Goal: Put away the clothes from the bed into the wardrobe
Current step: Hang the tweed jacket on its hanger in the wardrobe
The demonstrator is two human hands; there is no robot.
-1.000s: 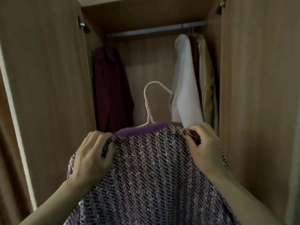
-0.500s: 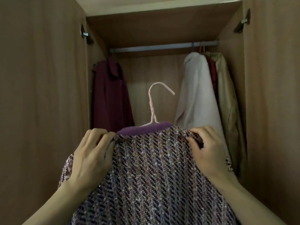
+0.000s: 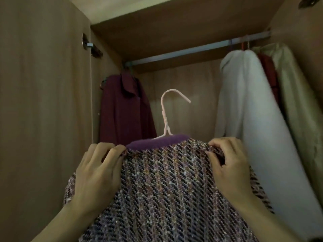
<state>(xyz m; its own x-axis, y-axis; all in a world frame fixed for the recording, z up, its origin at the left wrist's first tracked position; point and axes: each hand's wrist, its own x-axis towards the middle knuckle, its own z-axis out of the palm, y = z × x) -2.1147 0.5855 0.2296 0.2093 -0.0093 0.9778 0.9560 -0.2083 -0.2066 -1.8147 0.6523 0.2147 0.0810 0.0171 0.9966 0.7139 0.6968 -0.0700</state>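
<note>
A purple tweed garment (image 3: 166,186) with a plain purple collar hangs on a pale pink wire hanger (image 3: 166,116). I hold it up in front of the open wardrobe. My left hand (image 3: 97,172) grips its left shoulder and my right hand (image 3: 229,165) grips its right shoulder. The hanger's hook points right and sits well below the metal rail (image 3: 192,51), touching nothing.
On the rail a dark maroon coat (image 3: 122,109) hangs at the left. A white garment (image 3: 244,102), a red one (image 3: 269,74) and a beige one (image 3: 293,102) hang at the right. Open wardrobe doors (image 3: 43,102) flank both sides. A gap lies between the hung clothes.
The view has tilted up and moved closer to the wardrobe. The garment and hanger have risen slightly toward the rail, with both hands still gripping the shoulders.
</note>
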